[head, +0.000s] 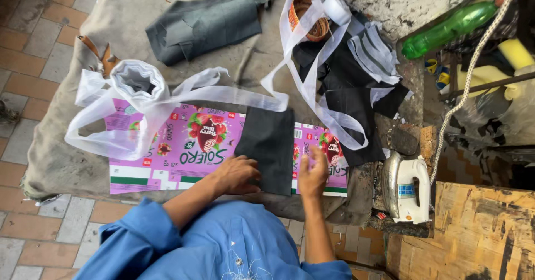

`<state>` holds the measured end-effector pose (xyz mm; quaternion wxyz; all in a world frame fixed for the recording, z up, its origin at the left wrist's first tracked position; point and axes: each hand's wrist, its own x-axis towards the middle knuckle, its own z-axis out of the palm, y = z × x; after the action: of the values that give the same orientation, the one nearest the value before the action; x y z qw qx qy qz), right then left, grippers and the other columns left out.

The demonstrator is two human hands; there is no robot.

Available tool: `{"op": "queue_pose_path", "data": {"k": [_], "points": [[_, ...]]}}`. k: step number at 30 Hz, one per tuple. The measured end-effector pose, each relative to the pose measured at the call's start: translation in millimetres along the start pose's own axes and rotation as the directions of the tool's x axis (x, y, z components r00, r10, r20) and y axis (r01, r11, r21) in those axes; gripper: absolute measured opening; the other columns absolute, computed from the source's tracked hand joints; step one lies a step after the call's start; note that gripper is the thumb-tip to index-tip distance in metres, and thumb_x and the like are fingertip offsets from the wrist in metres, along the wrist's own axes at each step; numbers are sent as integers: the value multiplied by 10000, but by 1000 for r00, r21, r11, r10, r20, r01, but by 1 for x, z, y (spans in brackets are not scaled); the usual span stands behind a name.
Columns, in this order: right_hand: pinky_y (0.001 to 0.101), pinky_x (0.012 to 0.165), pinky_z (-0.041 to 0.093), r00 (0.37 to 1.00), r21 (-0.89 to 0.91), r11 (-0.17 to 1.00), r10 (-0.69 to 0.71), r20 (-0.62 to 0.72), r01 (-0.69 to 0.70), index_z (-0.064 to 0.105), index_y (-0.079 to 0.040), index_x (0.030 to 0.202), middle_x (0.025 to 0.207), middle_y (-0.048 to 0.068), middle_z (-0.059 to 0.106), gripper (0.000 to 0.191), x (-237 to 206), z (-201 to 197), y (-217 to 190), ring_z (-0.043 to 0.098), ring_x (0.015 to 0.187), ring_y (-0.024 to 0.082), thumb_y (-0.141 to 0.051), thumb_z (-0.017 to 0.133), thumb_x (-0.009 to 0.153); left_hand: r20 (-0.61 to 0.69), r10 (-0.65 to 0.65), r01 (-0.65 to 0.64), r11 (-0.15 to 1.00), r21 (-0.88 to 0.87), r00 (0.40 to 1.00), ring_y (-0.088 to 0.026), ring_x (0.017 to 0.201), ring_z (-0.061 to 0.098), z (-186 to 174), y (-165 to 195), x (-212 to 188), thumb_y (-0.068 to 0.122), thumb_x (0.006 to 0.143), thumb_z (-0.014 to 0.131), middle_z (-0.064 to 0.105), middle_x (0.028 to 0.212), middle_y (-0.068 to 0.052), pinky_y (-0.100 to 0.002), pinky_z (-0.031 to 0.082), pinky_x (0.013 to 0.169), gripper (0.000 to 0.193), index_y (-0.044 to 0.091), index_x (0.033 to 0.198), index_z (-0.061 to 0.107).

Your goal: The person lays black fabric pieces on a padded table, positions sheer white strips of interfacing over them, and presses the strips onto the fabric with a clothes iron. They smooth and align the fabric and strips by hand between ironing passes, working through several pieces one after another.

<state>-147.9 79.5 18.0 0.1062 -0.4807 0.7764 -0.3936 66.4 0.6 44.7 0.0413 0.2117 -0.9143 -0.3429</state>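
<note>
A dark rectangular cloth piece [267, 149] is lying flat on a flattened purple printed carton [189, 146], near the front edge of the cloth-covered surface [72, 146]. The left hand [237, 175] is pressing its lower left corner, fingers spread flat. The right hand [313, 174] is resting just beside its right edge, fingers loosely curled, holding nothing. White tape strips [167, 99] are trailing behind; an iron [409, 188] is standing to the right.

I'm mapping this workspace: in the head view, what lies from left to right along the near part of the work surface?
White strip roll → purple printed sheet → left hand → dark fabric piece → right hand → white iron → wooden board.
</note>
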Motion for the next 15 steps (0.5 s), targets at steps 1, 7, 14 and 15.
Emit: {"op": "queue_pose_path", "data": {"k": [1, 7, 14, 15], "points": [[382, 1043, 515, 992, -89, 988, -127, 26, 129, 669, -70, 1258, 1241, 143, 706, 278, -7, 3, 2, 674, 1170, 309, -177, 562, 1026, -16, -29, 27, 995, -92, 999, -299, 1074, 638, 1, -1, -2, 321, 856, 757, 665, 1122, -35, -455, 534, 871, 228, 196, 1047, 751], [542, 1031, 400, 850, -225, 863, -342, 399, 453, 657, -123, 1282, 1430, 105, 573, 445, -14, 18, -1, 508, 1306, 366, -266, 735, 867, -359, -172, 193, 981, 24, 918, -304, 1038, 633, -3, 0, 10, 139, 758, 746, 647, 1121, -47, -436, 553, 858, 336, 173, 1091, 719], [596, 1063, 333, 814, -297, 808, -339, 471, 508, 575, -211, 1414, 1569, 58, 463, 495, 21, 23, 13, 422, 1426, 331, -345, 655, 944, -586, -239, 299, 954, 6, 774, -289, 1033, 619, -12, 2, 5, 192, 771, 819, 619, 1139, -41, -450, 536, 839, 348, 162, 1089, 681], [576, 1061, 343, 809, -281, 811, -348, 473, 513, 568, -211, 1429, 1571, 61, 465, 497, 23, 23, 16, 422, 1428, 334, -345, 640, 956, -656, -262, 353, 935, 8, 708, -287, 1056, 609, -14, 0, 1, 173, 801, 794, 614, 1176, -35, -444, 534, 871, 333, 161, 1114, 682]]}}
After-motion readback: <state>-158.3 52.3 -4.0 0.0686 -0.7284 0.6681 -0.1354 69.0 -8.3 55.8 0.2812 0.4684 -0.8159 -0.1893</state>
